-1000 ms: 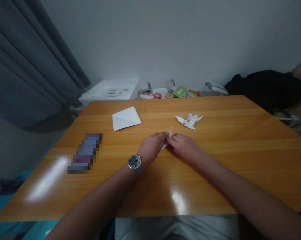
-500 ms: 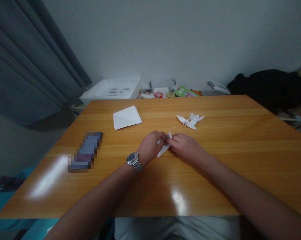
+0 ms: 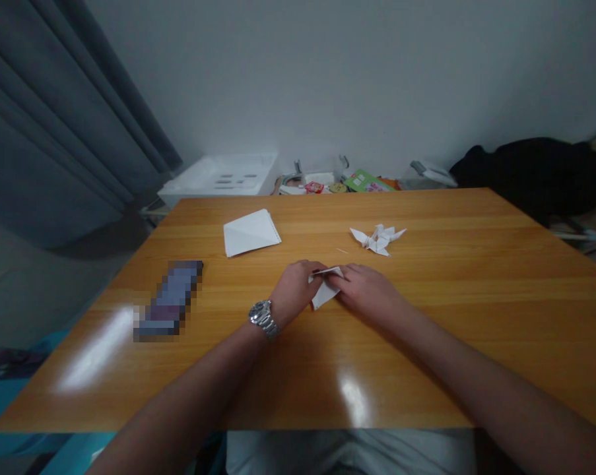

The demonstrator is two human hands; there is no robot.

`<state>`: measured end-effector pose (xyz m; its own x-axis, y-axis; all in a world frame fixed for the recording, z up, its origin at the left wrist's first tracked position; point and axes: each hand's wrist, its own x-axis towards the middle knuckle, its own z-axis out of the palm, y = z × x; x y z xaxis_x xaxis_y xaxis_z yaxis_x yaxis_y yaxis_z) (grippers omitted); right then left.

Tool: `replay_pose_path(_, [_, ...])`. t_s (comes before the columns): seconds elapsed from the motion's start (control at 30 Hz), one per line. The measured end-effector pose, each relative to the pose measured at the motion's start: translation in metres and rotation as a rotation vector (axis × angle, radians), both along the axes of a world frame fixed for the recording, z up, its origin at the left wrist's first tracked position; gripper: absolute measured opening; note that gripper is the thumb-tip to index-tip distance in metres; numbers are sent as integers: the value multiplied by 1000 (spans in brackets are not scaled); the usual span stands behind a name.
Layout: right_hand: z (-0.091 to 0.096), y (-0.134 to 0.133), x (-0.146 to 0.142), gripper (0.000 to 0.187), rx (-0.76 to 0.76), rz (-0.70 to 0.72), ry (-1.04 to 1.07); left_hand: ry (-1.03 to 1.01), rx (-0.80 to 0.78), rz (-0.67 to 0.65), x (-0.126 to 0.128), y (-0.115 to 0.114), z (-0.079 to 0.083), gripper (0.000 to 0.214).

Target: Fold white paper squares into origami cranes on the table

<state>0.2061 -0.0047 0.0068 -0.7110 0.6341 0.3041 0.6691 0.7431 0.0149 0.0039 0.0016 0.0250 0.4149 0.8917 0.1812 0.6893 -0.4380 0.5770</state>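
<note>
A small folded piece of white paper [image 3: 325, 294] is held between my two hands, just above or on the wooden table [image 3: 426, 369]. My left hand [image 3: 296, 287], with a metal watch [image 3: 263, 316] at its wrist, grips the paper's left side, fingers closed on it. From the right, my right hand [image 3: 367, 288] pinches the other side. An upper flap of the paper stands between the fingertips. Beyond my right hand lie paper cranes [image 3: 378, 239], bunched together so that I cannot tell how many.
A stack of white paper sheets [image 3: 252, 233] lies at the back left. Nearer on the left is a blurred-out phone [image 3: 171, 297]. A thin pale sliver [image 3: 342, 251] lies near the cranes. Behind the table are a white tray [image 3: 223, 175] and a green packet [image 3: 367, 181].
The folded paper has turned and spread between my fingers; its upper flap now lies more sideways, where before it pointed upward. Both hands have shifted only slightly.
</note>
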Motion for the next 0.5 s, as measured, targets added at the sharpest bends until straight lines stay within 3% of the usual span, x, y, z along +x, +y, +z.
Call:
replay_pose_path(0.27, [4, -2, -4, 34, -89, -103, 11, -93, -33, -21, 2, 0, -3, 30])
replay_pose_path(0.5, [4, -3, -3, 37, -117, -88, 71, -193, -51, 17, 3, 0, -4, 28])
